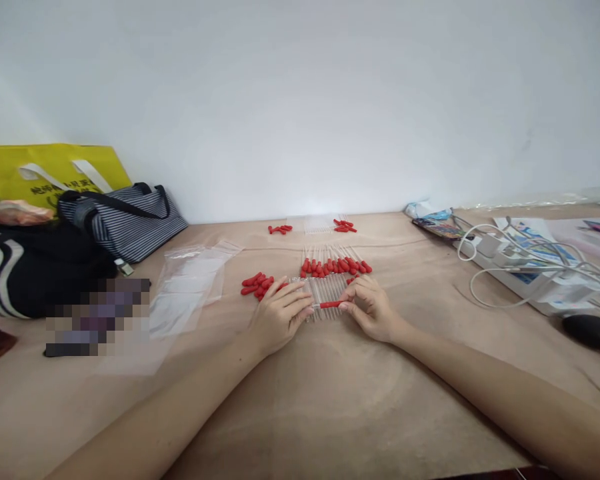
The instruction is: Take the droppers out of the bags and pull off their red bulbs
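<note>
My left hand (pixel 279 315) and my right hand (pixel 371 308) meet at the middle of the table (pixel 300 413). Between them lies a thin clear tube with a red cap (pixel 330 305). My right fingers pinch the red cap end; my left fingers are closed on the clear end. Just behind, a row of clear tubes (pixel 325 288) lies side by side, and a further row with red caps (pixel 336 267) lies beyond it. A loose heap of red caps (pixel 257 284) sits just left of my left hand.
More red caps (pixel 280 229) and capped tubes (pixel 344 227) lie near the wall. Clear plastic bags (pixel 187 287) lie to the left, beside a striped bag (pixel 125 220), a black bag (pixel 30 267) and a yellow bag (pixel 45 173). White cables (pixel 530 267) and a black mouse (pixel 593 330) fill the right.
</note>
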